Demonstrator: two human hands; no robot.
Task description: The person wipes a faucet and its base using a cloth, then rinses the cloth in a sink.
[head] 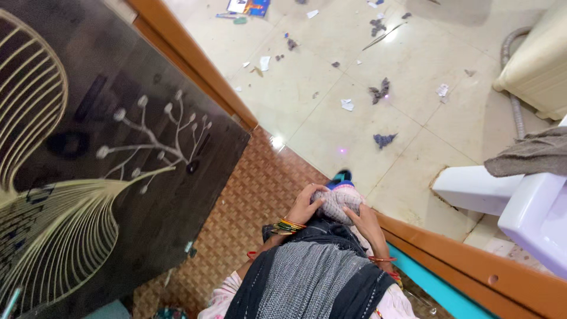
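Checked cloth (338, 201) bunched at our waist, above the woven mat (248, 201). Our left hand (305, 205) and right hand (367, 223) both grip it, fingers (316, 190) curled shut into the folds. Dark patterned door (106, 147) at left; scraps litter the tiled floor (331, 112) ahead.

You hold a soft, woven checked cloth (338, 202) in your left hand (305, 204) and right hand (367, 224). The floor tiles (331, 118) are glossy and smooth. The dark door panel (106, 165) has a matt finish; its frame (189, 59) is smooth orange wood.
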